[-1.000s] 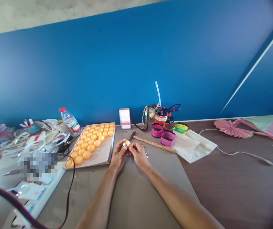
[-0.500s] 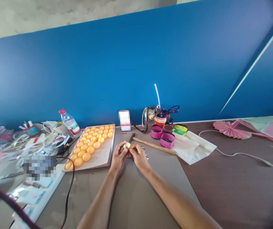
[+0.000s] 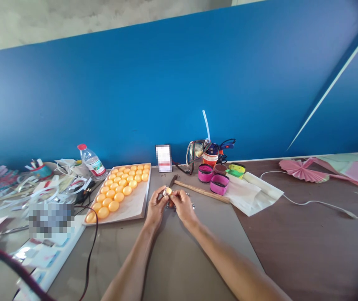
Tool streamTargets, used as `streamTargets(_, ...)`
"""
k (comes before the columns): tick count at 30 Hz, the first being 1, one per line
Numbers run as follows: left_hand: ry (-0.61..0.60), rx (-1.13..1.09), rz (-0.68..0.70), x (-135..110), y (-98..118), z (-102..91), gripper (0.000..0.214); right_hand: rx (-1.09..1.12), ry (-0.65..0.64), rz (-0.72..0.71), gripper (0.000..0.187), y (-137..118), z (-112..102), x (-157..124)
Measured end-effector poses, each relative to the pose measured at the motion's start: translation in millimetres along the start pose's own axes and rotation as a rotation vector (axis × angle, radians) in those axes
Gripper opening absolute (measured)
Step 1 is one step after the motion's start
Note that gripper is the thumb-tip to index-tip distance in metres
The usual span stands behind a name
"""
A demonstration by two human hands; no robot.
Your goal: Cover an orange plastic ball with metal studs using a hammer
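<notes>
Together, the fingertips of my left hand (image 3: 155,210) and my right hand (image 3: 182,206) pinch a small pale-yellow piece with silvery bits (image 3: 168,191), above the grey mat. Both hands are closed around it, and the fingers hide part of it. Small shiny metal pieces (image 3: 193,205) lie beside and beneath my right hand, along with an orange-brown object partly hidden between the hands. Just beyond my fingers is a hammer (image 3: 202,192), its head pointing left and its wooden handle running right.
Left of my hands, a shallow tray (image 3: 133,207) carries rows of orange balls (image 3: 119,196). A water bottle (image 3: 93,162), cables and white strips crowd the left side. To the right are pink rings (image 3: 219,184), white paper (image 3: 244,196) and a cord. A blue partition (image 3: 166,83) stands behind.
The small piece has shifted very slightly between my fingertips. At the far left, a pink sheet has moved, and a pinkish block shows lower down. My arms stay in place.
</notes>
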State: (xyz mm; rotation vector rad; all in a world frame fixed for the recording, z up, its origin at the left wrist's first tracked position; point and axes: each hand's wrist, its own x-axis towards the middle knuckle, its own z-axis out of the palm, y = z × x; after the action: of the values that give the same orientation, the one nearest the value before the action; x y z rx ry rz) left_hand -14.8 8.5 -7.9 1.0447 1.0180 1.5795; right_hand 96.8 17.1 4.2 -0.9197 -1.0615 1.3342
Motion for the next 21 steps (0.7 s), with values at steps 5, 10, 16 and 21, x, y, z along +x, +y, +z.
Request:
streamTargets(5,-0.014,-0.008,-0.023,-0.3,-0.3,1.4,0.039,-0.020,0.029,0.013,0.016,1.7,0.6,1.6)
streamTargets(10,-0.066,-0.244,-0.087,0.6,3.9,2.5,0.036,-0.002,0.039,-0.041,0.013,4.6,-0.3,5.6)
streamTargets(16,-0.063,-0.376,-0.157,1.5,10.7,0.8,0.039,-0.760,0.105,-0.349,0.021,3.1,-16.5,4.6)
streamTargets(21,-0.055,-0.406,-0.194,1.6,10.1,-0.7,0.044,-1.358,0.047,-0.293,0.026,3.2,-17.6,-2.7)
